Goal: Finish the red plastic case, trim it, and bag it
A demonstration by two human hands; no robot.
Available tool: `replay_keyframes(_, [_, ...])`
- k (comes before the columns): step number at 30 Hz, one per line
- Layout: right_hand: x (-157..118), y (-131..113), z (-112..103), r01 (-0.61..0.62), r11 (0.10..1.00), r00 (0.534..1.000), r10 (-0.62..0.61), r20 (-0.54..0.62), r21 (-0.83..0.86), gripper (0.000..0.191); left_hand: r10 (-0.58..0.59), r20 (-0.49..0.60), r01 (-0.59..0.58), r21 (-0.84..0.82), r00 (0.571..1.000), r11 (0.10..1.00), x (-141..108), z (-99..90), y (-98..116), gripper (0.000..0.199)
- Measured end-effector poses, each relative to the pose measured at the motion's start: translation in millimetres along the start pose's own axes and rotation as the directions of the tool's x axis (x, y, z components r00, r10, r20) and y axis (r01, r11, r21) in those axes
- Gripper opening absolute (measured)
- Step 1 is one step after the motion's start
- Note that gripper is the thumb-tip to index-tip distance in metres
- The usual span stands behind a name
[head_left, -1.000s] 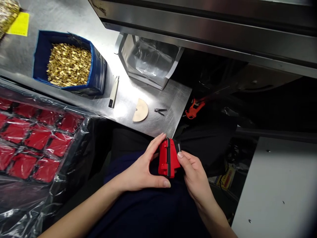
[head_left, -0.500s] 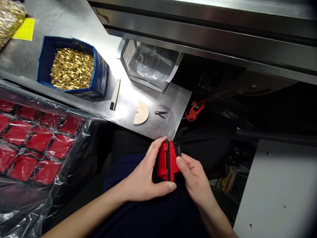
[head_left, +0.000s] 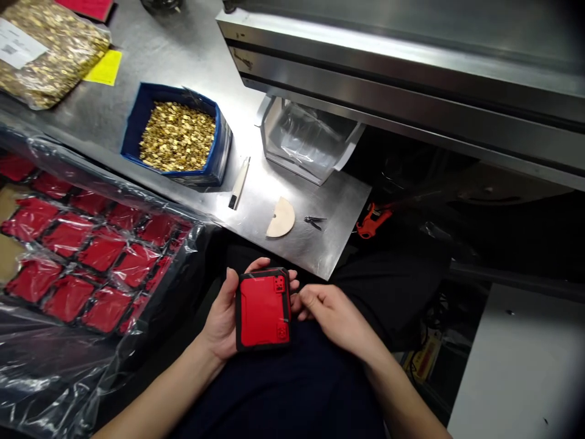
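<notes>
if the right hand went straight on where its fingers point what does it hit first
Likely the red-and-black case, though fingertips of the left hand may come first; depth is unclear.

The back of the red-and-black case is hidden, as are parts of the left grip behind it. Whether the case is touched by the right grip cannot be told. The bag of gold-coloured parts is cut off by the left edge; print on its label is too small to be read. The grey panel is cut off below.
</notes>
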State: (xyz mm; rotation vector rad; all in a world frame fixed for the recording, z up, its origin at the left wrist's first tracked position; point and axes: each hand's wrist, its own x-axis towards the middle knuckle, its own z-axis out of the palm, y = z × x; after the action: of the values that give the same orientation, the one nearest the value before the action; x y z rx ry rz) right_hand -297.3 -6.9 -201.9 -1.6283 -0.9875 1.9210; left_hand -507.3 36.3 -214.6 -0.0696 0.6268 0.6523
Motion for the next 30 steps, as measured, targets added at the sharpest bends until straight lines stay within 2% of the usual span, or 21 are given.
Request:
replay_keyframes(2, [17, -15, -8, 0.009, 0.945, 0.973, -0.084, -0.215, -0.326, 0.045, 0.042, -0.050, -0.042, 0.010, 0.998, 0.999, -9, -8.9, 5, 0.056])
replay_keyframes(3, [28, -25, -8, -0.004, 0.883, 0.940, -0.156, -0.303, -0.469, 0.040, 0.046, -0.075, -0.044, 0.029, 0.996, 0.999, -13, -12.2, 7, 0.060])
replay_keyframes(5, [57, -45, -2, -0.083, 0.710, 0.868, -0.293, -0.401, -0.699, 0.036, 0.024, -0.127, -0.015, 0.071, 0.992, 0.997, -21, -17.1, 8, 0.067])
replay_keyframes(7, [88, -63, 11, -0.210, 0.543, 0.827, -0.344, -0.444, -0.813, 0.047, -0.006, -0.172, 0.023, 0.095, 0.985, 0.995, -25, -21.2, 6, 0.070])
replay_keyframes(8, [102, -71, 19, -0.269, 0.495, 0.817, -0.337, -0.468, -0.826, 0.055, -0.017, -0.188, 0.036, 0.099, 0.982, 0.994, -26, -23.5, 4, 0.072])
replay_keyframes(10, [126, -80, 32, -0.345, 0.462, 0.808, -0.298, -0.509, -0.817, 0.067, -0.031, -0.212, 0.053, 0.099, 0.977, 0.994, -25, -29.0, 1, 0.074])
replay_keyframes(12, [139, -83, 40, -0.359, 0.465, 0.799, -0.295, -0.524, -0.809, 0.066, -0.042, -0.228, 0.066, 0.098, 0.973, 0.993, -22, -35.2, -1, 0.075])
replay_keyframes(13, [142, -82, 41, -0.341, 0.465, 0.799, -0.316, -0.513, -0.817, 0.060, -0.047, -0.235, 0.072, 0.097, 0.971, 0.993, -20, -38.1, -2, 0.075])
replay_keyframes(16, [137, -73, 39, -0.224, 0.438, 0.826, -0.388, -0.408, -0.871, 0.026, -0.060, -0.249, 0.090, 0.110, 0.967, 0.990, -13, -44.9, -1, 0.072])
replay_keyframes(17, [131, -69, 37, -0.180, 0.429, 0.842, -0.399, -0.364, -0.885, 0.018, -0.065, -0.252, 0.097, 0.116, 0.966, 0.989, -12, -46.5, -1, 0.072])
replay_keyframes(19, [113, -59, 29, -0.057, 0.451, 0.869, -0.416, -0.267, -0.891, 0.014, -0.084, -0.259, 0.118, 0.120, 0.962, 0.986, -9, -48.8, 0, 0.071])
replay_keyframes(22, [78, -41, 11, 0.207, 0.571, 0.876, -0.470, -0.110, -0.794, 0.018, -0.130, -0.280, 0.165, 0.104, 0.951, 0.981, -5, -50.3, 2, 0.069])
replay_keyframes(23, [66, -34, 4, 0.257, 0.613, 0.874, -0.477, -0.092, -0.747, 0.019, -0.141, -0.285, 0.176, 0.100, 0.948, 0.979, -4, -50.4, 3, 0.068])
replay_keyframes(24, [56, -27, -3, 0.264, 0.648, 0.875, -0.472, -0.105, -0.714, 0.019, -0.148, -0.287, 0.183, 0.100, 0.947, 0.978, -2, -50.4, 3, 0.067])
replay_keyframes(26, [41, -12, -17, 0.196, 0.699, 0.877, -0.439, -0.197, -0.687, 0.019, -0.148, -0.285, 0.184, 0.105, 0.947, 0.977, 0, -50.0, 5, 0.066])
replay_keyframes(28, [35, 0, -27, 0.106, 0.746, 0.879, -0.379, -0.288, -0.658, 0.020, -0.141, -0.282, 0.178, 0.110, 0.949, 0.978, 2, -49.9, 6, 0.066])
replay_keyframes(30, [36, 6, -29, 0.060, 0.790, 0.894, -0.314, -0.320, -0.610, 0.023, -0.143, -0.271, 0.179, 0.115, 0.952, 0.977, 5, -50.5, 6, 0.067])
